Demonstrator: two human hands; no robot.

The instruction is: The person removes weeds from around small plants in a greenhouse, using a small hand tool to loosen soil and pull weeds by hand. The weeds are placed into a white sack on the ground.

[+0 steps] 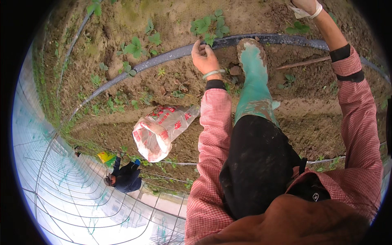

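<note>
My left hand, bare with a pale bangle at the wrist, reaches to a leafy green plant beside a dark drip hose. Its fingers are curled close to the lowest leaves; whether they pinch anything cannot be told. At the top right edge is my right hand, with a whitish glove or wrap around the wrist; its fingers are cut off by the picture's edge. Between my arms a muddy green rubber boot stands with its toe at the hose. A thin stick lies on the soil near my right forearm.
An open-mouthed clear plastic bag with red print lies on the soil left of my left forearm. More small plants grow along the hose. Farther off at lower left, a person in dark clothes is near a yellow and green bag, beside the greenhouse wall.
</note>
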